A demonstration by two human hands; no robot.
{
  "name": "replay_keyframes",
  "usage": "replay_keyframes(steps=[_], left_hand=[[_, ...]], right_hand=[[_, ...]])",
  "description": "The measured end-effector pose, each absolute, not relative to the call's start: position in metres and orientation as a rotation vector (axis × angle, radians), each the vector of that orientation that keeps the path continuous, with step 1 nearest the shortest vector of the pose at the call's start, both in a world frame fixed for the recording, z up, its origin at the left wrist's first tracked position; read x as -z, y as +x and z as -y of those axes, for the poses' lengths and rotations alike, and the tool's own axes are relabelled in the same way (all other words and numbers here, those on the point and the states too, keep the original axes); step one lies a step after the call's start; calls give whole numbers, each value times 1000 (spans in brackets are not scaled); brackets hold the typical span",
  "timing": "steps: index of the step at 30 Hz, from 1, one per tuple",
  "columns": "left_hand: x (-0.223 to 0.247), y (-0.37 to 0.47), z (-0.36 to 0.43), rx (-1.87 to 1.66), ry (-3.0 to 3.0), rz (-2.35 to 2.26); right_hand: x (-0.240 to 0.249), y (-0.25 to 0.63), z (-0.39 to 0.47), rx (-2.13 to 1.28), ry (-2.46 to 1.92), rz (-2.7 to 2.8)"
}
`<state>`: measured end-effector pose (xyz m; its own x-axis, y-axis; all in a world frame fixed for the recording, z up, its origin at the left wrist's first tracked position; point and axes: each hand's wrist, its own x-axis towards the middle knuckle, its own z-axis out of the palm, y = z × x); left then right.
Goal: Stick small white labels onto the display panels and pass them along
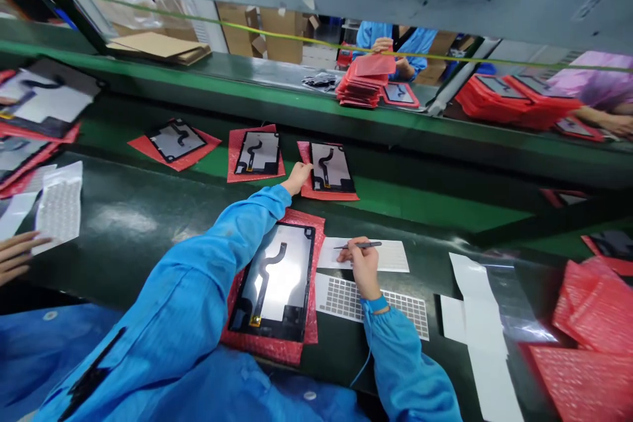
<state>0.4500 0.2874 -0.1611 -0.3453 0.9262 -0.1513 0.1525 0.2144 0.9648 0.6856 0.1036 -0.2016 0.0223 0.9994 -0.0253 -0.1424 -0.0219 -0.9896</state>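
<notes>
My left hand (299, 178) reaches out to the green belt, its fingers closed at the left edge of a display panel (339, 168) lying on a red bubble bag (326, 195). Between the fingers of my right hand (364, 270) are dark tweezers (368, 245), held over a white label sheet (393, 257). Below that hand is a sheet of small grey squares (341, 297), partly covered by the wrist. In front of me another display panel (297, 270), with a curved dark flex cable (264, 270), lies on a red bubble bag (309, 330); my left sleeve overlaps its upper left.
Two more panels, a left one (177, 140) and a middle one (258, 152), lie on the belt (395, 194). White backing strips (482, 316) and red bags (588, 369) are at right. A co-worker's hand (20, 254) is at left. Across the belt, people sit by bag stacks (363, 82).
</notes>
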Motion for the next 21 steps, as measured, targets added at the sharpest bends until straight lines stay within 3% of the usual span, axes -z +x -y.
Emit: replay_keyframes(steps=[7, 14, 21], left_hand=[[146, 437, -238, -1318, 875, -1649], [114, 389, -74, -1267, 876, -1461], [153, 381, 47, -1160, 705, -1380]], right_hand=[[208, 689, -109, -1308, -1059, 979], [203, 690, -117, -1282, -1027, 836], [187, 715, -119, -1183, -1153, 1094]])
